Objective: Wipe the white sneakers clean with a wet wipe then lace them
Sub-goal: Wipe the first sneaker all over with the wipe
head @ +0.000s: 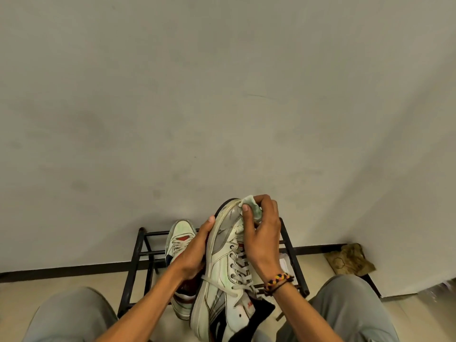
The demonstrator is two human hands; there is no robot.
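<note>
A white sneaker [223, 272] with grey panels and loose laces is held up in front of me, toe pointing away. My left hand [193, 253] grips it from the sole side, thumb up along the edge. My right hand [259, 233] pinches a crumpled, soiled wet wipe [251, 204] against the toe. The second white sneaker [179, 239], laced and with a red tongue patch, lies on the black metal shoe rack [138, 253] behind my left hand, partly hidden.
The rack stands against a plain wall with a dark skirting line. A crumpled brownish cloth [350, 259] lies on the floor at the right corner. Something white [285, 262] sits on the rack's right side. My knees in grey trousers frame the bottom.
</note>
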